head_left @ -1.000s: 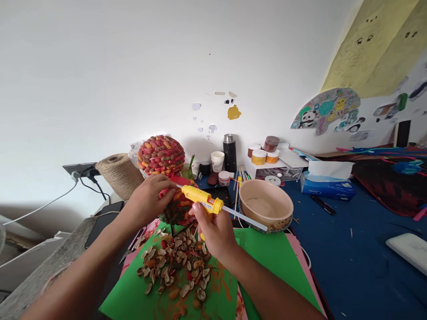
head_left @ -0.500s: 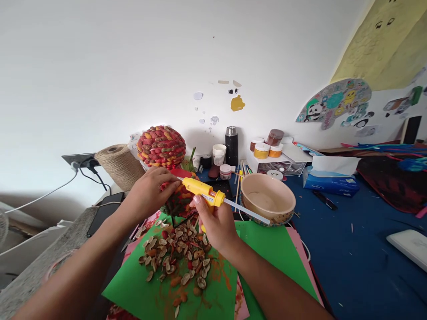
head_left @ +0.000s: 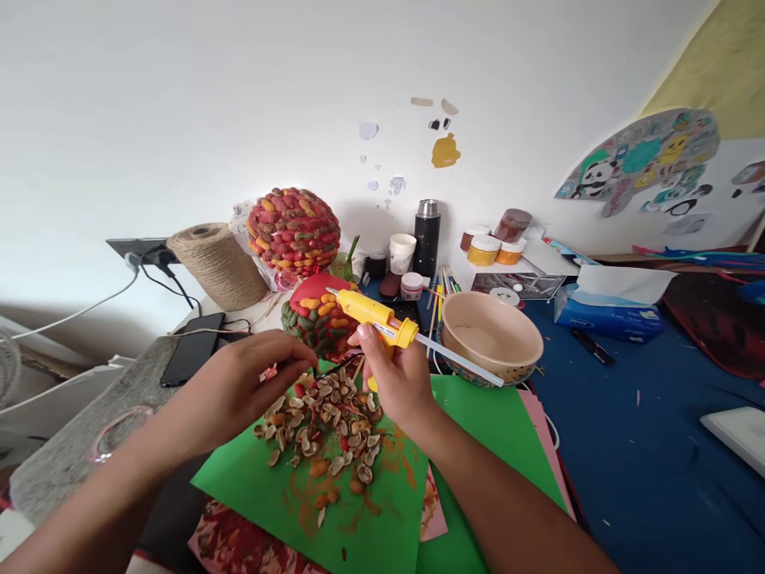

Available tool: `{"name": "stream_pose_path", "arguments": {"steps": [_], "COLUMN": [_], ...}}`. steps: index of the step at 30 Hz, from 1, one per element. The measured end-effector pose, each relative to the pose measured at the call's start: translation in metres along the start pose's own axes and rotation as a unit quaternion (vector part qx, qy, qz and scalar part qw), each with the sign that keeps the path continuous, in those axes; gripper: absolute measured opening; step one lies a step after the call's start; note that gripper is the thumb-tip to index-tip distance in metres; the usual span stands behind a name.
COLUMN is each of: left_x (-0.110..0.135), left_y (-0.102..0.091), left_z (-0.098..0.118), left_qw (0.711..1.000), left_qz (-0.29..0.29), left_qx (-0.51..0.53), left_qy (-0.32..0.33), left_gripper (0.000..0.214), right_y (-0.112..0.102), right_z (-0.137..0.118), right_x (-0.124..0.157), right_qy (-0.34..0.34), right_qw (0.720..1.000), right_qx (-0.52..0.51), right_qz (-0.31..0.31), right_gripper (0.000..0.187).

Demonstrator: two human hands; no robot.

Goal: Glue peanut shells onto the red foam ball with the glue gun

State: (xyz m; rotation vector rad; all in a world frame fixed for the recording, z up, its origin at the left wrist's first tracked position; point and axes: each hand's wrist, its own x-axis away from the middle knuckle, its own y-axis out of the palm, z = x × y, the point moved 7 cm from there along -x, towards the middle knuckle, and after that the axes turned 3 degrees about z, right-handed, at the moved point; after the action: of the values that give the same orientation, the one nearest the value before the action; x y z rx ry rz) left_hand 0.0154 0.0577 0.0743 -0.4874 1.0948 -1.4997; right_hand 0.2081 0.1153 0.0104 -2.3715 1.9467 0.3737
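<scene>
My right hand (head_left: 399,383) grips a yellow glue gun (head_left: 375,316) with a clear glue stick (head_left: 463,360) sticking out of its back. Its nozzle points at a red ball partly covered in painted peanut shells (head_left: 315,314). My left hand (head_left: 251,384) hovers over the left edge of a pile of peanut shells (head_left: 323,422) on a green sheet (head_left: 256,494), fingers pinched, with what they hold too small to make out. A second, fully covered shell ball (head_left: 294,229) stands behind.
A tan bowl (head_left: 491,338) sits right of the glue gun. A twine spool (head_left: 216,266), a phone (head_left: 192,359), a black flask (head_left: 428,237), paper cups (head_left: 402,252), paint jars (head_left: 490,247) and a tissue box (head_left: 610,316) line the back. Blue cloth (head_left: 645,446) covers the right side.
My left hand has come off the half-covered ball and dropped to the shell pile. The glue gun stays aimed at the ball. The camera has tilted down.
</scene>
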Motion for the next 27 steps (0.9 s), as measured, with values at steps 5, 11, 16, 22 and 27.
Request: {"name": "stream_pose_path", "arguments": {"steps": [5, 11, 16, 22, 27], "left_x": [0.023, 0.042, 0.057, 0.063, 0.066], "left_y": [0.036, 0.057, 0.071, 0.089, 0.101], "left_z": [-0.013, -0.019, -0.004, 0.004, 0.007], "left_qw": [0.996, 0.991, 0.982, 0.97, 0.966], "left_qz": [-0.062, -0.114, -0.162, -0.201, -0.209], "left_qx": [0.022, 0.039, 0.007, -0.08, -0.11], "left_qy": [0.064, 0.063, 0.101, 0.107, 0.11], "left_gripper": [0.029, 0.017, 0.011, 0.015, 0.019], "right_y": [0.001, 0.002, 0.003, 0.004, 0.004], "right_z": [-0.001, 0.0, 0.002, 0.002, 0.003], "right_x": [0.0, 0.002, 0.004, 0.004, 0.004], "right_qy": [-0.002, -0.012, -0.011, -0.019, -0.018], "right_qw": [1.0, 1.0, 0.999, 0.999, 1.0], "right_qx": [0.009, 0.023, 0.049, 0.026, 0.006], "right_qz": [-0.006, -0.005, -0.001, -0.004, -0.011], "right_gripper": [0.067, 0.062, 0.061, 0.064, 0.074]}}
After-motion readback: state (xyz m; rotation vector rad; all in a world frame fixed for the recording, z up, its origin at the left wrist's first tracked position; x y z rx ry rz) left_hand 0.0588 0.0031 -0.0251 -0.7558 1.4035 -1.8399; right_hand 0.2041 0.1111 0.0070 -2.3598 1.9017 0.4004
